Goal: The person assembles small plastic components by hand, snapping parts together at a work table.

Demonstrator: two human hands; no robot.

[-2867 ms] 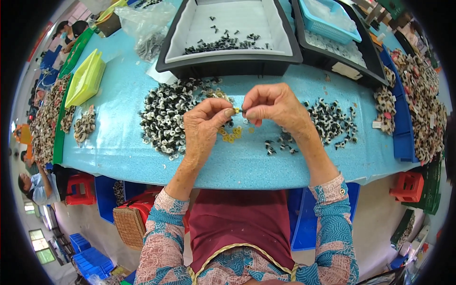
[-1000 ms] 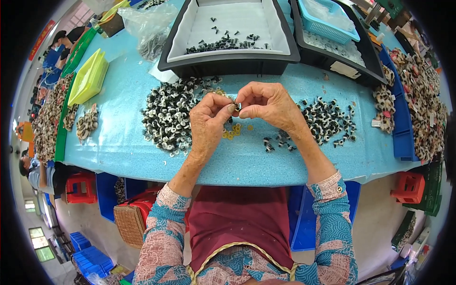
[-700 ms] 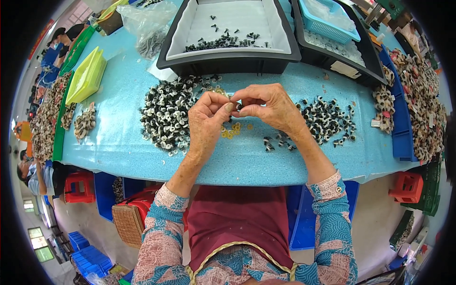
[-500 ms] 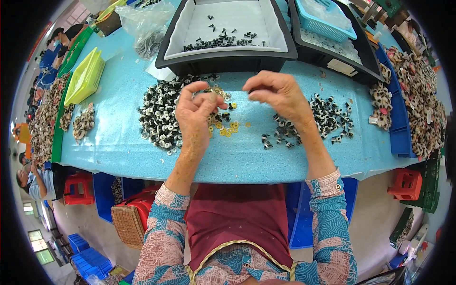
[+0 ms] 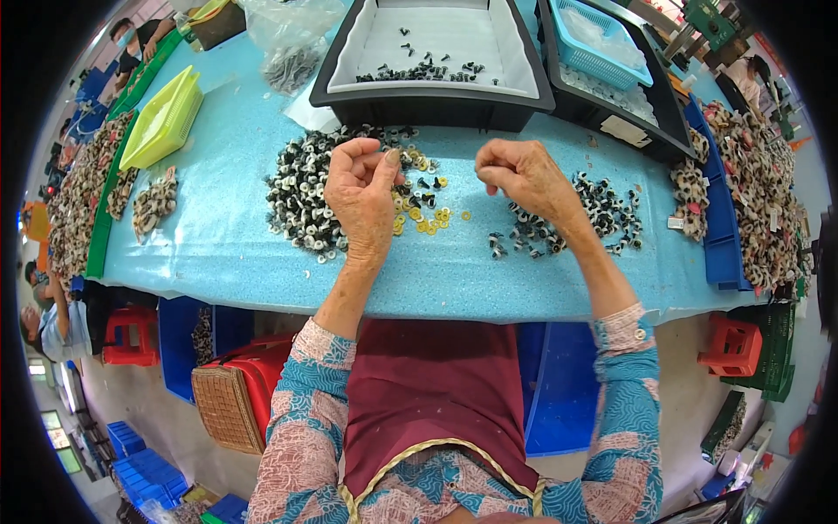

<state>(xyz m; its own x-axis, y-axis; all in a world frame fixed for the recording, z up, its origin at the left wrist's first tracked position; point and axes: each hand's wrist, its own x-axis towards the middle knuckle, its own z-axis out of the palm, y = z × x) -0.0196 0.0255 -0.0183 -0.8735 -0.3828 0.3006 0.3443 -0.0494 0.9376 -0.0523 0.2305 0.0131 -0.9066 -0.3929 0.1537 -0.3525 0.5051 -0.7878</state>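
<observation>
My left hand [image 5: 361, 194] is over the right side of a pile of small black and white parts [image 5: 301, 196]. Its fingers are curled in with the thumb against them, and what they hold is hidden. Yellow rings [image 5: 428, 225] and a few black stud-like pieces [image 5: 425, 199] lie just right of it. To the right, my right hand [image 5: 529, 179] hovers with its fingers pinched together; I cannot make out anything in them. Beneath and beyond that hand spreads a second pile of black and white parts [image 5: 611, 214].
A black tray with a white liner [image 5: 436, 109] holds loose black studs at the back. Right of it stands a black tray [image 5: 672, 135] with a light-blue basket [image 5: 602, 52]. A yellow-green basket [image 5: 161, 127] sits left. Blue [image 5: 720, 218] and green edges bound heaps of spotted plush pieces.
Both hands have moved apart slightly, the right one further right with its fingers more curled. The whole view has shifted a little. More black studs show beside the yellow rings.
</observation>
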